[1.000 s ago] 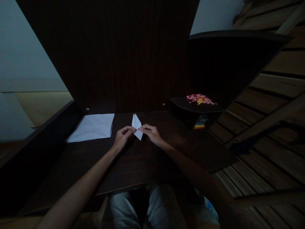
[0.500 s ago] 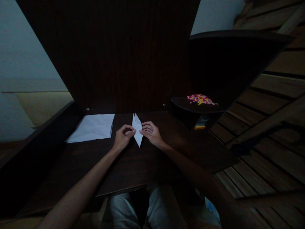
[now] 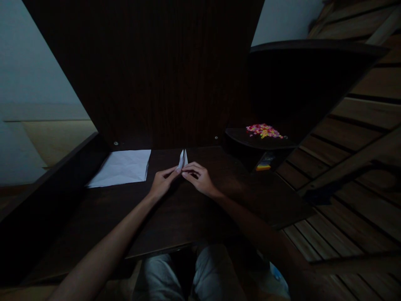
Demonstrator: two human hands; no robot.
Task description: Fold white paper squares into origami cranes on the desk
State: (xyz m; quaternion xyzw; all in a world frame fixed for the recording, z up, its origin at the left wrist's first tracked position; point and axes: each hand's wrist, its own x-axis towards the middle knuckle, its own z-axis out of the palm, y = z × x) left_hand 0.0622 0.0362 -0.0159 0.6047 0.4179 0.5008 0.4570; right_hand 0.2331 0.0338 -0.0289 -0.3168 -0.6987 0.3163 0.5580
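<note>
A piece of folded white paper (image 3: 183,159) stands between my hands over the dark desk, two narrow points sticking up away from me. My left hand (image 3: 163,180) pinches its lower part from the left with thumb and fingers. From the other side, the fingertips of my right hand (image 3: 199,177) close on the paper. The lower end of the folded piece is hidden by my fingers. To the left lies a stack of white paper sheets (image 3: 122,167) with crease lines on the top one.
Small pink, red and yellow pieces (image 3: 265,130) are heaped on a rounded corner shelf (image 3: 238,136) at right. Under it is a small item with rainbow stripes (image 3: 263,166). A raised side board (image 3: 62,173) borders the desk at left; a dark panel (image 3: 163,75) rises behind.
The paper lay as a long diamond with a point toward me; now its lower part is folded up or hidden, and only two upper points show. My hands have come closer together.
</note>
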